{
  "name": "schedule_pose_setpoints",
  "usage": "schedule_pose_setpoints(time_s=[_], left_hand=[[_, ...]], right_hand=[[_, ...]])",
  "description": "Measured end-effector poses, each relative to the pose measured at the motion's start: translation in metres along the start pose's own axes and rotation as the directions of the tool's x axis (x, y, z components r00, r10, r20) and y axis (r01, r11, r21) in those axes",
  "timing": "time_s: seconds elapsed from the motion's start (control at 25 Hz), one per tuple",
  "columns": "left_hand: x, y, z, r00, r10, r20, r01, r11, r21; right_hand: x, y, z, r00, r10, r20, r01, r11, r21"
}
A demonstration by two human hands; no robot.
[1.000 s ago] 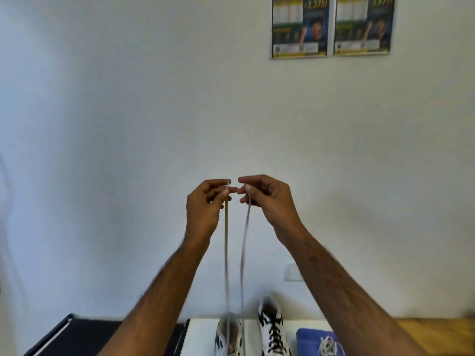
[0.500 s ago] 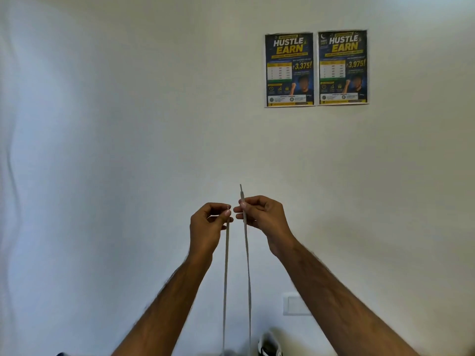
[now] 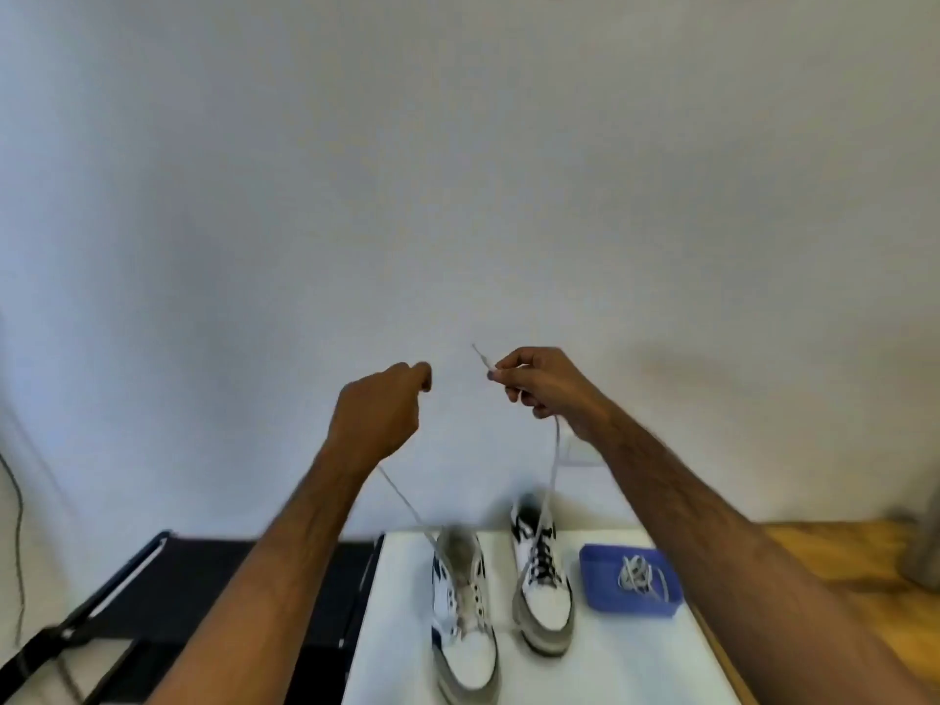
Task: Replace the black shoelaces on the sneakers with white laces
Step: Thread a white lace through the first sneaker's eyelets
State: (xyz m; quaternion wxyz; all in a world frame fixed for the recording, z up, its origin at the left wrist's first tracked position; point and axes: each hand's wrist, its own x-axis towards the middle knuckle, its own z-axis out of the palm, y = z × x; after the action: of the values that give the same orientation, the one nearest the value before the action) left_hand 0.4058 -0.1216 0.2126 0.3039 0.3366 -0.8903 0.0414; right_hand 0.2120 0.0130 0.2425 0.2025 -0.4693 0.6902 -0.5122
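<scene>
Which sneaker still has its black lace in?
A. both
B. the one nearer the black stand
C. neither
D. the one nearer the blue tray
D: the right sneaker, beside the blue tray, shows black lacing; the left sneaker carries the white lace that both hands hold up.

Taut white lace (image 3: 553, 468) strands and two sneakers (image 3: 541, 577) block the table (image 3: 610, 669) centre.

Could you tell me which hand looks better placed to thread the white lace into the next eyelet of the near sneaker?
Probably the right hand: the white lace tip sticks out from its pinch. The left hand hides its end.
</scene>
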Motion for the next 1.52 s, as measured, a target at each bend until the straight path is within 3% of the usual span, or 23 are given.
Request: schedule_pose_setpoints(time_s=[0.04, 0.08, 0.12, 0.16, 0.24, 0.36, 0.52, 0.68, 0.92, 1.16, 1.24, 1.28, 1.32, 1.44, 1.52], left_hand=[[-0.016, -0.012, 0.029, 0.986, 0.015, 0.167, -0.048, 0.980, 0.194], [-0.031, -0.022, 0.056, 0.952, 0.005, 0.305, -0.092, 0.958, 0.270], [-0.049, -0.029, 0.085, 0.914, -0.028, 0.404, -0.086, 0.961, 0.261], [-0.066, -0.033, 0.110, 0.881, -0.056, 0.470, -0.057, 0.973, 0.223], [-0.100, -0.036, 0.160, 0.793, -0.095, 0.602, 0.018, 0.991, 0.132], [-0.146, -0.033, 0.224, 0.636, -0.153, 0.756, 0.182, 0.982, 0.046], [-0.170, -0.033, 0.272, 0.564, -0.234, 0.792, 0.347, 0.937, 0.029], [-0.177, -0.034, 0.305, 0.523, -0.257, 0.813, 0.468, 0.884, -0.022], [-0.175, -0.045, 0.298, 0.490, -0.162, 0.857, 0.711, 0.643, -0.284], [-0.179, -0.076, 0.269, 0.346, -0.107, 0.932, 0.877, 0.390, -0.281], [-0.190, -0.085, 0.268, 0.332, -0.161, 0.930, 0.928, 0.233, -0.291], [-0.192, -0.083, 0.268, 0.337, -0.208, 0.918, 0.932, 0.208, -0.295], [-0.192, -0.079, 0.268, 0.365, -0.261, 0.894, 0.920, 0.248, -0.303], [-0.184, -0.069, 0.263, 0.530, -0.305, 0.791, 0.749, 0.606, -0.268], [-0.171, -0.073, 0.253, 0.633, -0.276, 0.723, 0.591, 0.775, -0.222]], right_hand=[[0.001, 0.036, 0.005, 1.000, 0.029, -0.004, -0.029, 0.967, -0.254], [0.000, 0.071, 0.012, 0.998, 0.055, -0.020, -0.058, 0.869, -0.492], [-0.003, 0.106, 0.022, 0.995, 0.091, -0.034, -0.092, 0.781, -0.618], [-0.009, 0.135, 0.032, 0.993, 0.115, -0.034, -0.109, 0.761, -0.639], [-0.021, 0.188, 0.058, 0.983, 0.180, 0.026, -0.136, 0.821, -0.555], [-0.037, 0.255, 0.100, 0.906, 0.376, 0.196, -0.279, 0.877, -0.391], [-0.046, 0.309, 0.141, 0.873, 0.421, 0.246, -0.307, 0.867, -0.393], [-0.051, 0.338, 0.169, 0.905, 0.402, 0.137, -0.340, 0.879, -0.336], [-0.056, 0.346, 0.176, 0.894, 0.440, 0.085, -0.398, 0.867, -0.301], [-0.057, 0.338, 0.179, 0.880, 0.472, 0.059, -0.420, 0.830, -0.367], [-0.056, 0.335, 0.180, 0.873, 0.485, 0.053, -0.430, 0.816, -0.387], [-0.056, 0.334, 0.181, 0.870, 0.491, 0.050, -0.435, 0.811, -0.390], [-0.056, 0.332, 0.180, 0.868, 0.494, 0.049, -0.439, 0.809, -0.391], [-0.056, 0.331, 0.179, 0.862, 0.503, 0.059, -0.445, 0.809, -0.385], [-0.056, 0.332, 0.179, 0.861, 0.503, 0.077, -0.439, 0.810, -0.390]])
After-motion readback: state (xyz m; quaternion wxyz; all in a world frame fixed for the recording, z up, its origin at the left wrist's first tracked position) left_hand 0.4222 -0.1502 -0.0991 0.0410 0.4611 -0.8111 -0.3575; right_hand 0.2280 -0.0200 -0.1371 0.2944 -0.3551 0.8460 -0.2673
